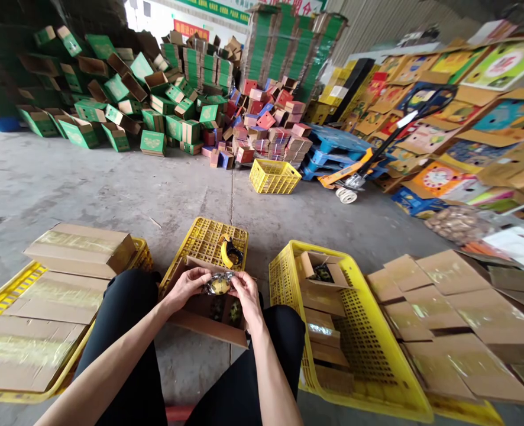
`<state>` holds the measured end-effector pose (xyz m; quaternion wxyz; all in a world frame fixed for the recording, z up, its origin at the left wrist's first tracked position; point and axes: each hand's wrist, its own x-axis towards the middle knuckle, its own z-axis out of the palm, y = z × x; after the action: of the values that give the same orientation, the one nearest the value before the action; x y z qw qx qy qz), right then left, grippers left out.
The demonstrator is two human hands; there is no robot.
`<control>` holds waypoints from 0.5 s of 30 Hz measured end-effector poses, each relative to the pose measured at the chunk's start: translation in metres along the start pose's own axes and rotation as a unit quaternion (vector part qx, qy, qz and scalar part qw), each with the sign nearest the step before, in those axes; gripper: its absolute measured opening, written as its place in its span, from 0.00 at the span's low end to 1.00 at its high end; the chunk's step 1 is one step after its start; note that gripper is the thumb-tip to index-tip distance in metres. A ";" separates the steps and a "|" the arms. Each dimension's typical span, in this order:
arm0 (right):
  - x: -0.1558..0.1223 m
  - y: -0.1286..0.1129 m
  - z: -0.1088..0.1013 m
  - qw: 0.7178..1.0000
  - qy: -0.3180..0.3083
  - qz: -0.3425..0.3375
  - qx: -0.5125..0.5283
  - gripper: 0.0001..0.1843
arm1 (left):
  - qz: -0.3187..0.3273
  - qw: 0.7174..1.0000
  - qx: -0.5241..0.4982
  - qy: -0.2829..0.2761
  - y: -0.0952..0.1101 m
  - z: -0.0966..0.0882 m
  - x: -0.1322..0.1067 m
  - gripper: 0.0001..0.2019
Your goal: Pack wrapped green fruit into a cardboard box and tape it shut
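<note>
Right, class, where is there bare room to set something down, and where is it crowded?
Bare grey concrete floor lies between the heaped green cardboard boxes and the leftmost yellow plastic crate; the part-filled yellow plastic crate has room right of its brown cardboard cartons. Crowded: the open brown cardboard box below the left hand and right hand.

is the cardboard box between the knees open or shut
Open: no flap covers the top of the cardboard box, and greenish items show inside, below the packet in the left hand and right hand.
</note>
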<state>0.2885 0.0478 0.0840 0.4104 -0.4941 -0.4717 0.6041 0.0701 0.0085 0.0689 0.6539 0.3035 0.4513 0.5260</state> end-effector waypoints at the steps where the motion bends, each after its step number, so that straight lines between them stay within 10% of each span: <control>1: 0.001 0.002 0.000 1.000 0.007 -0.001 -0.004 0.29 | 0.007 1.000 0.019 0.007 0.000 0.000 -0.001 0.30; 15: 0.003 0.004 -0.001 0.999 0.044 -0.011 0.017 0.31 | 0.054 0.994 0.093 0.018 0.007 -0.001 -0.001 0.30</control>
<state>0.2890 0.0500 0.0793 0.4459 -0.5080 -0.4481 0.5851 0.0667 0.0092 0.0747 0.5854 0.3776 0.4923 0.5218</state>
